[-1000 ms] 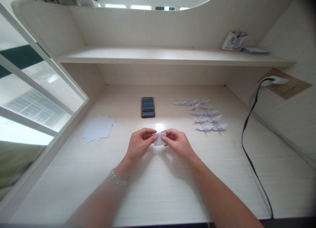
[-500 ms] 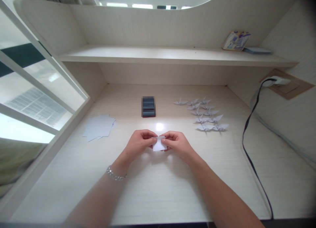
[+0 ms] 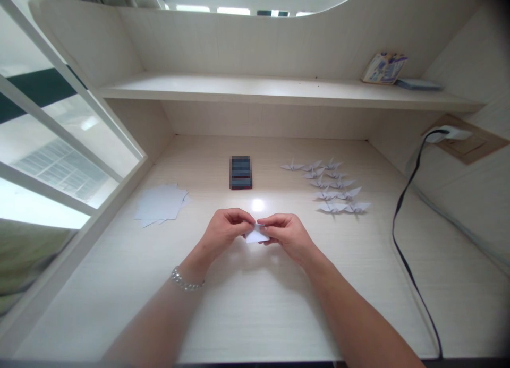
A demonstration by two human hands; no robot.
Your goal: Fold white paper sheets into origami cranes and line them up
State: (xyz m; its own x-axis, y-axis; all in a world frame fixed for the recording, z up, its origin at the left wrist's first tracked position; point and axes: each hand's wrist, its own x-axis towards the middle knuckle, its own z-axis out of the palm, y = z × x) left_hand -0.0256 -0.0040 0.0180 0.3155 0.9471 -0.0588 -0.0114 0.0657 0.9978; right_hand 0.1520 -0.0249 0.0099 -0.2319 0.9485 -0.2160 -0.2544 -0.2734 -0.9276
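Observation:
A small folded piece of pale paper (image 3: 254, 234) is pinched between both hands just above the desk (image 3: 247, 304), near its middle. My left hand (image 3: 225, 232) grips its left side with fingers curled; a beaded bracelet sits on that wrist. My right hand (image 3: 287, 235) holds the right side, thumb and fingertips pressed on the top edge. Much of the paper is covered by my fingers.
A stack of pale paper sheets (image 3: 160, 204) lies to the left. A dark phone (image 3: 241, 172) lies beyond my hands. Several folded paper cranes (image 3: 332, 187) sit to the right. A black cable (image 3: 402, 224) runs from a wall plug (image 3: 448, 134). A small packet (image 3: 383, 67) leans on the shelf.
Both hands have drawn slightly nearer to me with the paper, and my fingers have closed further over it, so less of it shows.

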